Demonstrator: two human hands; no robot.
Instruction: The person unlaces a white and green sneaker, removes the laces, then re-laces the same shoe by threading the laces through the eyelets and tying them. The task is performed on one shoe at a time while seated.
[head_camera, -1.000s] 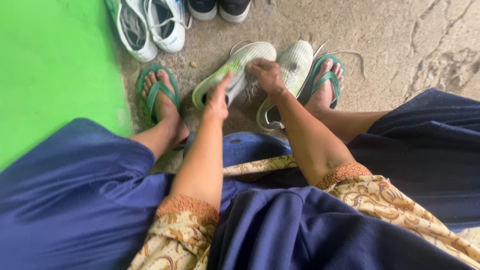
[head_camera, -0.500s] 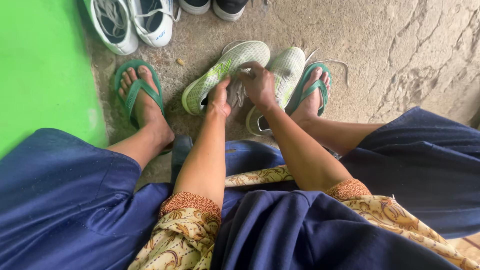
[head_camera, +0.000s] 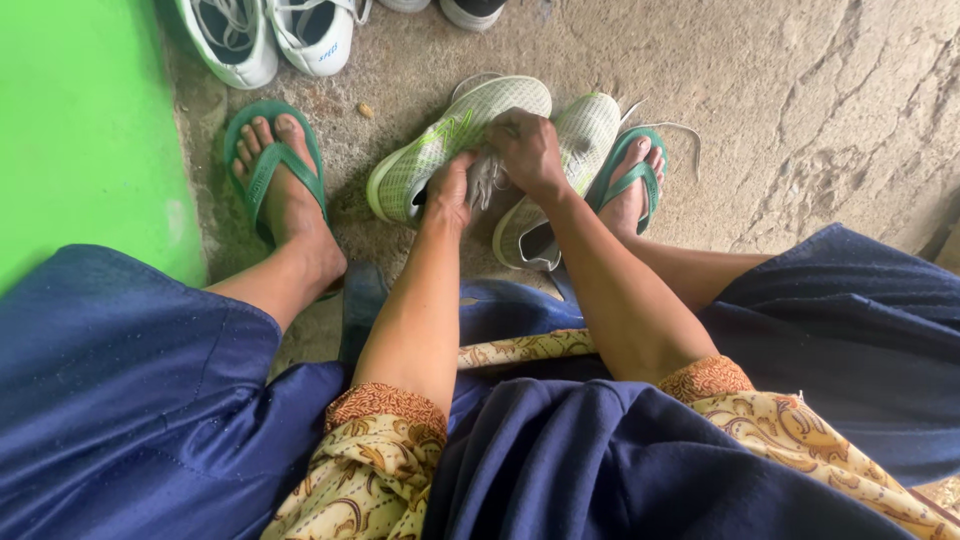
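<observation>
Between your feet on the rough grey concrete floor (head_camera: 800, 90) lie two pale green knit-mesh running shoes; the left-hand shoe (head_camera: 425, 165) lies tilted on its side, the right-hand shoe (head_camera: 580, 135) sits just beside it, its opening towards you. Both your arms reach straight down. Your right hand (head_camera: 528, 150) pinches the white laces (head_camera: 487, 178) at the left-hand shoe's throat, fingers closed on them. Your left hand (head_camera: 447, 195) grips that shoe's collar. Smooth green rubber flip-flops (head_camera: 262, 165) flank the pair.

no packages, labels, signs or screens anywhere here, just shoes and feet on the floor
</observation>
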